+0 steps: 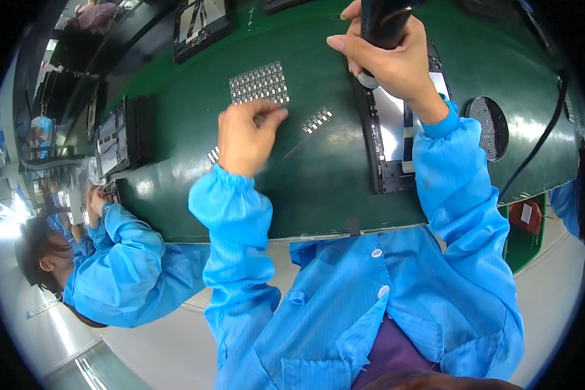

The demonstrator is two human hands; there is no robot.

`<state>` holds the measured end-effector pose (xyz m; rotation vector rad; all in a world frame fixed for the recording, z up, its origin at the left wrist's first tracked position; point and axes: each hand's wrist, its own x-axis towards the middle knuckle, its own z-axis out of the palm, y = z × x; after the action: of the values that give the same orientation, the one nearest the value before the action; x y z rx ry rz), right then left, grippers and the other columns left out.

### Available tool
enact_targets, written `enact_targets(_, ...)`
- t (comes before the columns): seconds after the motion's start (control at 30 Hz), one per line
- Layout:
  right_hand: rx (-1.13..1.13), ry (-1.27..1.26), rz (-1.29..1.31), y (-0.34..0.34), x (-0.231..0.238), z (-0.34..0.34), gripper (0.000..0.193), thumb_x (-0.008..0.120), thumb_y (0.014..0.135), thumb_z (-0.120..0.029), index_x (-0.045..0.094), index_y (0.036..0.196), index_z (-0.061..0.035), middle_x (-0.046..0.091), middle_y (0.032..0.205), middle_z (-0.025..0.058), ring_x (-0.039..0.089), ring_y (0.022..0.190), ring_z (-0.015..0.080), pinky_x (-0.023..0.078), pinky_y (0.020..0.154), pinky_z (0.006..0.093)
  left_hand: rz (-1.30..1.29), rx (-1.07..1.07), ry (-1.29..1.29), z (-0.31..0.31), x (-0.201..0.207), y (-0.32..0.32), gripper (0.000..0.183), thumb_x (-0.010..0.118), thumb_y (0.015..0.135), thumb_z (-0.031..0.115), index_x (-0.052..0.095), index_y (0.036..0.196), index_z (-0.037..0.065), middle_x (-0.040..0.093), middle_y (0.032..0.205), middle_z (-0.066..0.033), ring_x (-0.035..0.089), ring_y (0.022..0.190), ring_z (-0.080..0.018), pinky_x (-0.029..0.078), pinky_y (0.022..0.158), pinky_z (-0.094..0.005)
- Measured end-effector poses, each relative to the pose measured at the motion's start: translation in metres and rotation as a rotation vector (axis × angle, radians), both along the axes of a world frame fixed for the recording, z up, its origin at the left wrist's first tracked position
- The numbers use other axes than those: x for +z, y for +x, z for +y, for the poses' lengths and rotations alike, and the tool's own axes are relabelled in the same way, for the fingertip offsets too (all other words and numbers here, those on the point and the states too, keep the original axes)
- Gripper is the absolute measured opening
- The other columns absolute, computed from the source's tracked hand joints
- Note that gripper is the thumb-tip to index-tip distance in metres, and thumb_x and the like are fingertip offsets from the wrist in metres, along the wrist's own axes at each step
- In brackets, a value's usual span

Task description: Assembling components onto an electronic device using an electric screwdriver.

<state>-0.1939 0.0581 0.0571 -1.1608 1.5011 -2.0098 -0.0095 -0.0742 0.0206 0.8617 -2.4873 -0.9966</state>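
My right hand (393,62) grips a thick black hand-held tool (382,23), whose upper part runs out of the view. It is over an opened flat device (391,123) with a black frame and a silvery plate inside. My left hand (246,136) is curled, thumb against the fingers; whatever they may hold is hidden. Just beyond it lies a sheet of small dark parts with pale squares (260,81). A small strip of the same parts (317,121) lies between my hands. Another piece (213,155) shows partly beside my left wrist.
The green table (331,201) carries a round dish of tiny parts (489,129) at right, beside a black cable (536,146). Other opened devices stand at far left (114,140) and at the back (201,26). A co-worker in a blue smock (120,273) sits at left.
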Motion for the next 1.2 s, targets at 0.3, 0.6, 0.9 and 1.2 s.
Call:
enact_targets(0.3,-0.206,-0.139,0.046,-0.021,0.064,0.094,0.063,0.077,0.063,0.004,0.048,0.119,0.0054,0.056,0.060,0.0036,0.052,0.045,0.0097,0.040,0.044,0.0210,0.000,-0.028,-0.097,0.034,-0.025,0.000,0.024,0.078,0.067,0.014,0.067,0.084,0.002,0.060,0.080,-0.0090,0.053,0.062,-0.0196,0.044,0.056,-0.0305)
enact_targets(0.6,-0.083,-0.668,0.076,-0.097,-0.019,0.152,0.038,0.070,0.069,0.007,0.049,0.100,-0.0008,0.056,0.059,0.0075,0.055,0.045,0.0163,0.043,0.041,0.0260,-0.028,-0.100,0.571,0.013,-0.015,-0.011,0.015,0.075,0.072,-0.003,0.064,0.082,-0.005,0.064,0.074,-0.0046,0.059,0.066,-0.0069,0.047,0.059,-0.0174)
enact_targets(0.9,-0.415,-0.153,-0.113,-0.069,-0.012,0.179,0.038,0.071,0.070,0.011,0.051,0.100,0.0011,0.057,0.060,0.0071,0.055,0.046,0.0126,0.040,0.040,0.0241,-0.124,-0.141,-0.115,0.031,-0.009,-0.017,0.019,0.080,0.062,0.000,0.063,0.071,-0.004,0.061,0.071,-0.0073,0.055,0.056,-0.0125,0.046,0.054,-0.0255)
enact_targets(1.2,0.071,-0.780,0.496,-0.122,-0.045,0.156,0.036,0.074,0.070,0.008,0.053,0.099,0.0029,0.059,0.062,0.0066,0.056,0.049,0.0113,0.040,0.042,0.0230,0.276,-0.347,-0.467,0.071,-0.007,-0.017,0.020,0.074,0.064,-0.007,0.058,0.070,0.003,0.063,0.073,-0.0103,0.061,0.065,-0.0248,0.048,0.058,-0.0303)
